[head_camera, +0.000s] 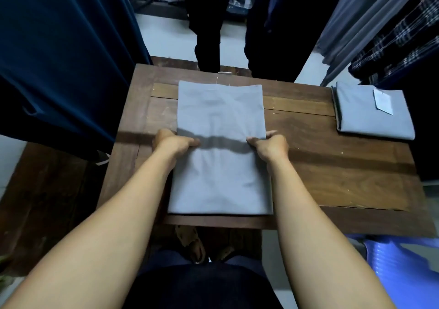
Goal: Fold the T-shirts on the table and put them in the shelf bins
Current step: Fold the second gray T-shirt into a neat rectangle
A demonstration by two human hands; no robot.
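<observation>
One grey T-shirt (373, 110) lies fully folded at the wooden table (332, 166)'s far right, while a second grey T-shirt (221, 166), a long strip at centre, is pinched mid-length by left hand (169, 142) and right hand (269, 146); final fold and binning outstanding, no shelf bins visible.

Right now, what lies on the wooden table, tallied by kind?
Half-folded grey T-shirt, gripped by the left hand and the right hand: 1
Folded grey T-shirt, at the table's right edge: 1
White tag, lying on the folded one: 1
Total: 3
</observation>
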